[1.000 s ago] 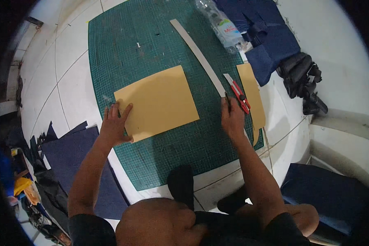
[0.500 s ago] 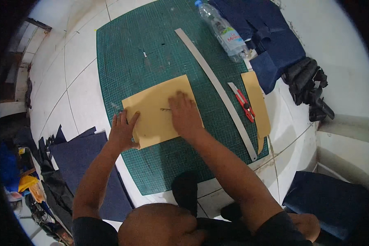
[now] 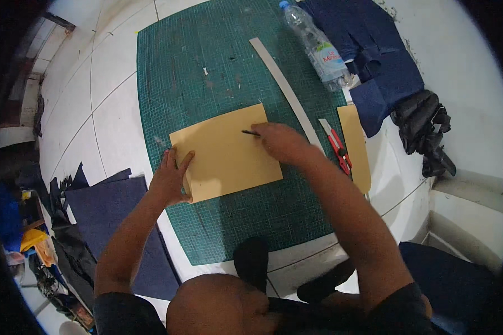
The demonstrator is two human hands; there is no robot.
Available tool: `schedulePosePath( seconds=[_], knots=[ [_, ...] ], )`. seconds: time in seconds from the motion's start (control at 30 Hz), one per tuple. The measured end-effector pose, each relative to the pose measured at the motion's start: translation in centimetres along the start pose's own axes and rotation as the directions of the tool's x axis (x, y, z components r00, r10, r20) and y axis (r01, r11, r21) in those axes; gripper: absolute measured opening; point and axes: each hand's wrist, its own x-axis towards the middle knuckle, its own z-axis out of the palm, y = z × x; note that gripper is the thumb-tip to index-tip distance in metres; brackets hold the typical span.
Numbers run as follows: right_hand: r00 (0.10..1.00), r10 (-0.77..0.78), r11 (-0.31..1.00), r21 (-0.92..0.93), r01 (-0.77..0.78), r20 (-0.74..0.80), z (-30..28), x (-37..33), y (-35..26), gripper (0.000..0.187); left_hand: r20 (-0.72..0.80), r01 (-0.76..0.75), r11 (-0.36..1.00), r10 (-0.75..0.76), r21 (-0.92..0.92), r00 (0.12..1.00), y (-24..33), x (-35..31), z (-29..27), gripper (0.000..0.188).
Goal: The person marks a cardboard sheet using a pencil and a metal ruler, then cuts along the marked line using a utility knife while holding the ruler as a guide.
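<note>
A tan sheet of card lies on a green cutting mat. My left hand presses on the sheet's left edge, thumb and fingers spread. Above its right part, my right hand is closed, with a short, slim dark piece sticking out leftward from the fingertips. What that piece is cannot be made out. Right of this hand lie a red snap-off cutter and a narrow tan card strip. A long metal ruler runs slantwise, its lower part hidden behind my right forearm.
A clear plastic bottle with a blue cap lies at the mat's far right. Dark blue fabric and a crumpled black bundle are beyond it. More dark fabric covers tiles at left. My dark-covered foot rests at the mat's near edge.
My right hand has slid right across the sheet and its fingers have closed from flat to a grip, the dark piece now at their tips. My left hand stays on the left edge.
</note>
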Motion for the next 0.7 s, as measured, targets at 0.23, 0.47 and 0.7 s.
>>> schedulePosePath(
  seconds=[0.23,0.47,0.7],
  knots=[
    [0.998,-0.024,0.999,-0.043,0.026,0.054,-1.2,0.5,0.3,0.03,-0.016,0.011,1.0,-0.011,-0.018,1.0,-0.2,-0.3,-0.1,0.132],
    [0.992,-0.057,0.997,-0.052,0.063,0.112,-2.1,0.0,0.2,0.038,0.042,0.025,0.999,-0.023,-0.044,0.999,0.3,-0.1,-0.8,0.132],
    [0.977,-0.086,0.963,-0.233,0.132,0.197,-1.0,-1.4,-0.7,0.077,-0.034,-0.028,0.997,0.026,-0.075,0.999,-1.2,-0.6,0.1,0.129]
  ],
)
